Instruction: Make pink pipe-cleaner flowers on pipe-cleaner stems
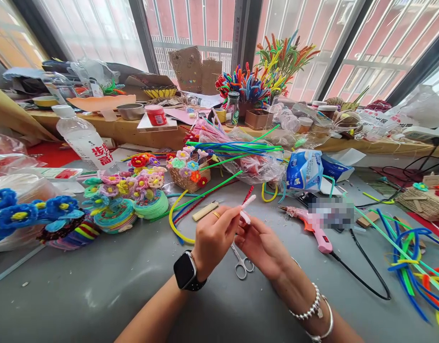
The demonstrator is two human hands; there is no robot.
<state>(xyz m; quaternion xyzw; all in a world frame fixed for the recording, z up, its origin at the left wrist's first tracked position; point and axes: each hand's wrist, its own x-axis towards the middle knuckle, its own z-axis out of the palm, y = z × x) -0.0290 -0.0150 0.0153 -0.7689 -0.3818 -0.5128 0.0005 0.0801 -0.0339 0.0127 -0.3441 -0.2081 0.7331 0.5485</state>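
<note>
Though slim, white stem (250, 200) between fingers (233, 214).

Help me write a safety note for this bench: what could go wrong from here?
The pink glue gun lies near the right hand; if it is hot, which the picture cannot show, a sideways move might bring a burn.

The scissors lie just below the hands, so fingers could knock or catch on them.

The pale fuzzy strip in the left hand could slip, being thin and soft.
</note>
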